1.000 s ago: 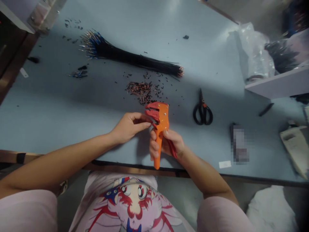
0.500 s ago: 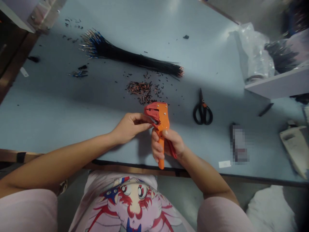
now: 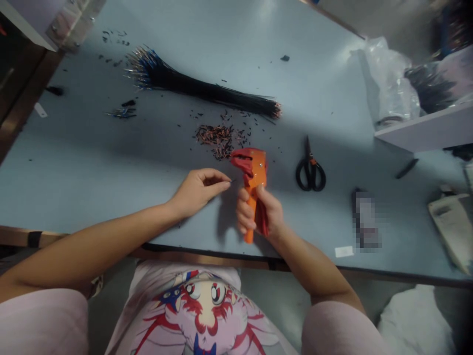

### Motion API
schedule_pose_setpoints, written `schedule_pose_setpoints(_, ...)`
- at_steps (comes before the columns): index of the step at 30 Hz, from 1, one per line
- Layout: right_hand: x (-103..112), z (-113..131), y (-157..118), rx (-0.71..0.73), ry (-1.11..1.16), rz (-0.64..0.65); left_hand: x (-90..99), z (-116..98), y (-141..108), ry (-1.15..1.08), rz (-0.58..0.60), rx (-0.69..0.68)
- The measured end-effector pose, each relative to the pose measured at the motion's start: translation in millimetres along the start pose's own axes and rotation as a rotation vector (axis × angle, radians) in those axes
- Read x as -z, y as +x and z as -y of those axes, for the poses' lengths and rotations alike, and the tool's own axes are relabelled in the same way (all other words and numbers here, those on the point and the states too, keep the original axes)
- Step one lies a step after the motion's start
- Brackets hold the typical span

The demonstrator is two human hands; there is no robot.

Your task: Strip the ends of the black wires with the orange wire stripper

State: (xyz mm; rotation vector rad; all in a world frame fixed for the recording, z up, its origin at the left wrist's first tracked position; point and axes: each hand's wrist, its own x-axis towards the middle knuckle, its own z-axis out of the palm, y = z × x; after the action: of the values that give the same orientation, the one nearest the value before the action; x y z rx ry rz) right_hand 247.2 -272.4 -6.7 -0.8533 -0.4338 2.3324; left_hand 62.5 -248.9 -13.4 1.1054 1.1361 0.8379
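Observation:
An orange and red wire stripper (image 3: 258,170) stands upright in the fist of my right hand (image 3: 262,212), its red jaws towards the upper left. Just left of the tool, my left hand (image 3: 197,192) pinches a thin dark wire (image 3: 232,181), of which only a short tip shows at the fingertips. Above the jaws lies a pile of small black and copper scraps (image 3: 216,135). Behind it stretches a long bundle of black wires (image 3: 207,90) with blue and metal ends at the left and bare copper ends at the right.
Black-handled scissors (image 3: 310,170) lie right of the tool. Further right are a blurred rectangular object (image 3: 365,219), a white label (image 3: 344,251) and a black pen-like item (image 3: 407,168). Plastic bags (image 3: 393,81) sit at the upper right. A few blue-ended pieces (image 3: 121,113) lie at the left.
The wire stripper has moved up and to the right with my right hand, away from my left fingers. A dark wire tip now shows at my left fingertips.

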Motion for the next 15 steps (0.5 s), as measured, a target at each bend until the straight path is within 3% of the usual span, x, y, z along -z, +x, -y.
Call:
schedule_pose_setpoints(3,5.8,10.9,4.6,0.068,0.064,-0.077,6.4,0.1,3.8,0.153,-0.082,-0.111)
schedule_pose_setpoints(8,15.2,15.9,10.1,0.077,0.047,-0.001,24.5,2.9,17.0,0.466,-0.24,-0.364)
schedule_pose_setpoints(15,16.2,12.0,11.8,0.063,0.014,0.009,40.4,6.8,30.9,0.6,-0.322,-0.441)
